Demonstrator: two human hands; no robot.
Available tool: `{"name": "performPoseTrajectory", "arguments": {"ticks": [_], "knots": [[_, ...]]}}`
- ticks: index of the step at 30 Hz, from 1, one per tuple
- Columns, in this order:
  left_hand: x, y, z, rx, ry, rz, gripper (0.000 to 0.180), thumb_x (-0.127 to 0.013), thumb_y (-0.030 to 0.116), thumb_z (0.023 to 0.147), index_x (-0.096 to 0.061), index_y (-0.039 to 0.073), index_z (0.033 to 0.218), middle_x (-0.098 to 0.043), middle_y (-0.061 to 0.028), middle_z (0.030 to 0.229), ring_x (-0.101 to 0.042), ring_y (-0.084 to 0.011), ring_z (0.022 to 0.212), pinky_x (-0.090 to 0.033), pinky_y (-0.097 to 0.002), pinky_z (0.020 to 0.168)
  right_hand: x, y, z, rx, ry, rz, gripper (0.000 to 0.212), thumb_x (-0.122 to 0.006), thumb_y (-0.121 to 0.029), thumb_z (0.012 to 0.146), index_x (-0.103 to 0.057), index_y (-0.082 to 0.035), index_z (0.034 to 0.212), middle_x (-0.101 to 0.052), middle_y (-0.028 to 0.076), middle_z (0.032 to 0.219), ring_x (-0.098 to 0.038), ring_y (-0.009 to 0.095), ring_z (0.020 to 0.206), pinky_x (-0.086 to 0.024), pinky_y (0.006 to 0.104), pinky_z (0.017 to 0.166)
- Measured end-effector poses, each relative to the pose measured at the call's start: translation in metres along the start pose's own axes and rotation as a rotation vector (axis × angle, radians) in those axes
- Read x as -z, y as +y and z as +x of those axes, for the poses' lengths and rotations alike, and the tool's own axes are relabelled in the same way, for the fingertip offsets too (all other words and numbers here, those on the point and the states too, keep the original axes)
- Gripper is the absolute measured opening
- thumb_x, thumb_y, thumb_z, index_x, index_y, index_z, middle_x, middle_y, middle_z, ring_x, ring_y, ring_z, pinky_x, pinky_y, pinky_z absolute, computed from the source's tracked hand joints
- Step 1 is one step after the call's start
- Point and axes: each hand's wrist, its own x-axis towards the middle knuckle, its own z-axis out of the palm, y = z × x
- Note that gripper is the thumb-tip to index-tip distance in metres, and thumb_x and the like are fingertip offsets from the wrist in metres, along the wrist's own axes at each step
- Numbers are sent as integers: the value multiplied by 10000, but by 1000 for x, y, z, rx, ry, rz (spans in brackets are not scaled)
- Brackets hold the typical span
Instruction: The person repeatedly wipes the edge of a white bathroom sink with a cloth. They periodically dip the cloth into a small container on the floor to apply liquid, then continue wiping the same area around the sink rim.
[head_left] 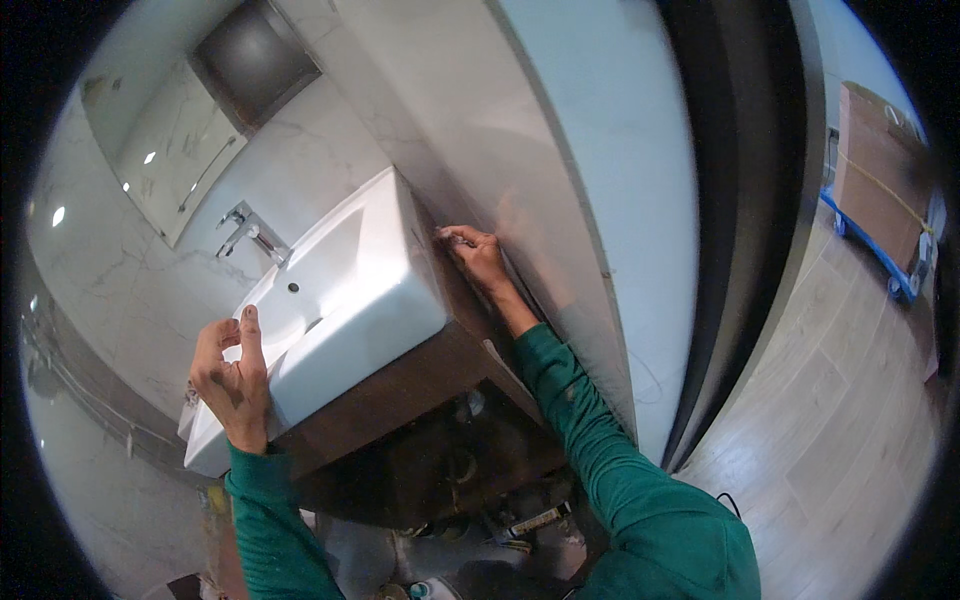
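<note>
A white rectangular washbasin (385, 305) sits on a brown vanity cabinet (350, 412), close to the marble-patterned wall on its right. My left hand (232, 378) is raised over the front left part of the basin, one finger stretched up and the others bent, with nothing visible in it. At the basin's right side, in the narrow gap by the wall, my right hand (480, 262) has its fingertips pinched together. Whatever they may hold is too small to make out. A chrome faucet (252, 236) stands at the back of the basin.
A mirror (170, 140) hangs behind the basin. Under the cabinet lie a tube (540, 520) and several loose items. To the right stands a dark door frame (745, 200). Beyond it, a blue-edged trolley (880, 255) carries a brown box (880, 165) on the wood-look floor (820, 430).
</note>
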Motion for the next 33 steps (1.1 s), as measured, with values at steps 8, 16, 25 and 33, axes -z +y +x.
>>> {"name": "performPoseTrajectory", "arguments": {"ticks": [8, 16, 25, 33], "knots": [[-2, -2, -1, 34, -30, -43, 287, -723, 247, 896, -691, -35, 853, -701, -158, 797, -693, -249, 753, -536, -361, 716, 3, 12, -2, 50, -23, -141, 227, -593, -138, 955, -705, -54, 1134, -672, 94, 1196, -635, 203, 1061, -483, 335, 953], [-5, -5, 0, 27, -1, -23, 311, -746, 266, 880, -690, -40, 879, -696, -164, 816, -687, -255, 758, -536, -358, 710, -18, 58, 61, 122, -61, -300, 251, -604, -119, 927, -712, -45, 1141, -688, 148, 1177, -645, 266, 1080, -486, 346, 952], [-3, -1, -1, 16, 13, 10, 313, -742, 277, 883, -693, -32, 887, -693, -162, 828, -685, -258, 771, -535, -361, 707, -6, 36, 23, 151, -42, -223, 276, -594, -45, 884, -705, -5, 1133, -697, 172, 1164, -650, 273, 1093, -487, 340, 965], [-3, -5, 0, -6, 4, -15, 338, -747, 301, 878, -695, -33, 895, -691, -162, 825, -681, -260, 763, -534, -371, 701, -25, 51, 86, 11, -51, -320, 304, -568, -28, 860, -712, -15, 1127, -707, 176, 1149, -674, 293, 1060, -501, 340, 949]]}}
